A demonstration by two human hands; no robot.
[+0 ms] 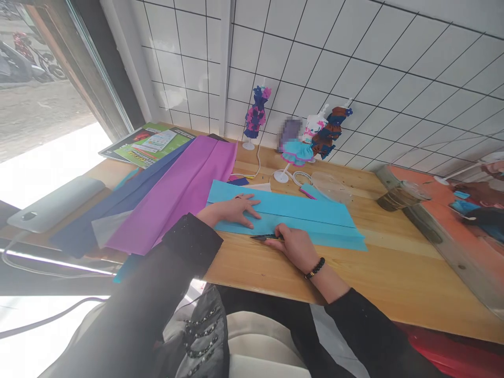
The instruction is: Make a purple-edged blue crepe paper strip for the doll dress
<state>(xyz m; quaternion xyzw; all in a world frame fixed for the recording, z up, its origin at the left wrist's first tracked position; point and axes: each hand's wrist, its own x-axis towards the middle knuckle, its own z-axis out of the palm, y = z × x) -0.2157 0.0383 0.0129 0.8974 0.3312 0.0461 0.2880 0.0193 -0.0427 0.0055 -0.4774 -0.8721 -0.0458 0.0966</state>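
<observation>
A light blue sheet (311,210) with a lengthwise crease lies across the wooden table. My left hand (236,210) rests flat on its left part, fingers spread. At the sheet's near edge, my right hand (293,244) is wrapped round scissors (260,238), whose dark pointed blades face left; the handles are mostly hidden by the fingers. Left of the blue sheet are a purple sheet (177,194) and a dark blue sheet (122,202), both lying at a slant.
Small stands with ruffled pieces (255,118) line the tiled wall. A plastic cup (399,197) stands at the right by an orange surface (425,210). A white device (57,202) with a cable and printed booklets (147,144) lie at the left.
</observation>
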